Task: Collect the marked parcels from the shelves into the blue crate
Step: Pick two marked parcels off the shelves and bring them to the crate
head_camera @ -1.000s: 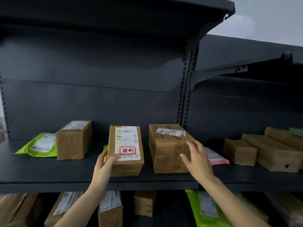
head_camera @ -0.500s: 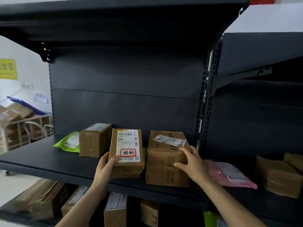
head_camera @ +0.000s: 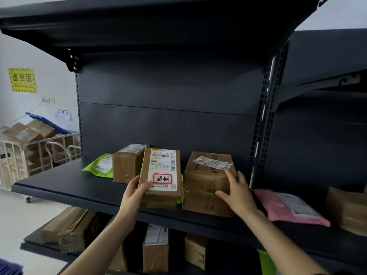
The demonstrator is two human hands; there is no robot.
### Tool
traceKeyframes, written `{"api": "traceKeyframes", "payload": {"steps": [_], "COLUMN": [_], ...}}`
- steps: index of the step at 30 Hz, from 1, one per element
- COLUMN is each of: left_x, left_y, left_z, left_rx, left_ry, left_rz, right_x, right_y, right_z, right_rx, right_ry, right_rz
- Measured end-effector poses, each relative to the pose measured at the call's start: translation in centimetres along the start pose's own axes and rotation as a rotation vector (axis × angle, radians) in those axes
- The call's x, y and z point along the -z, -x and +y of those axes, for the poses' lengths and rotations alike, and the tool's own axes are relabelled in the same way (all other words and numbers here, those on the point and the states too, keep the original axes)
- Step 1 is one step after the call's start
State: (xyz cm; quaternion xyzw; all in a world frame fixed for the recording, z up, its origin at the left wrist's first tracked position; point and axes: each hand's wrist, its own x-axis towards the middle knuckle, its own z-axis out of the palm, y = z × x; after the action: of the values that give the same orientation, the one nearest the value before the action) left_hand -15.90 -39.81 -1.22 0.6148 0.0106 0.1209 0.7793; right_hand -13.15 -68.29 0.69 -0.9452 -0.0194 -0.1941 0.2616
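Head view: the left hand (head_camera: 133, 197) pinches the lower left corner of the brown cardboard parcel with a white label and red-boxed stamp (head_camera: 160, 175), thumb on the label, tipping it up on the dark metal shelf (head_camera: 79, 187) below the grip, likely to check the mark. Just right of that grip, the right hand (head_camera: 236, 193) rests spread, clasping nothing, on the plain taped brown cardboard box (head_camera: 206, 187), seemingly bracing it.

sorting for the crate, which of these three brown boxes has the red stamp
The middle box, gripped by the left hand: its white label bears a red-framed stamp. The left box and right box carry plain labels only.
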Motion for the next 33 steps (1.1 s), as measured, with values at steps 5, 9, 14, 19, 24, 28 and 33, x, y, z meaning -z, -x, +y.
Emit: {"api": "traceKeyframes", "payload": {"steps": [5,9,14,19,24,28,33], "left_x": [-0.7,-1.7,-2.4,-4.8,-10.0,-15.1,-21.7], "left_y": [0.7,1.9,4.1,6.9,9.0,10.4,11.0], "left_z": [0.3,0.7,0.5,0.9,-0.1,-2.1,-4.8], "left_rx": [-0.007,-0.049,-0.119,-0.137,-0.074,-0.029,0.008], "left_ry": [0.011,0.038,0.099,0.124,0.072,0.038,0.021], "left_rz": [-0.055,-0.088,-0.073,-0.147,-0.268,-0.326,-0.319], "right_x": [0.3,1.0,2.0,3.5,5.8,7.8,10.8], "right_y": [2.7,4.9,7.3,8.9,9.9,10.8,10.6], "right_z": [0.0,0.6,2.5,5.2,9.1,13.5,19.9], "right_rx": [0.042,0.032,-0.007,-0.073,-0.101,-0.150,-0.147], "right_ry": [0.048,0.073,0.144,0.175,0.164,0.192,0.216], "right_rz": [0.085,0.097,0.124,0.132,0.146,0.145,0.116]}}
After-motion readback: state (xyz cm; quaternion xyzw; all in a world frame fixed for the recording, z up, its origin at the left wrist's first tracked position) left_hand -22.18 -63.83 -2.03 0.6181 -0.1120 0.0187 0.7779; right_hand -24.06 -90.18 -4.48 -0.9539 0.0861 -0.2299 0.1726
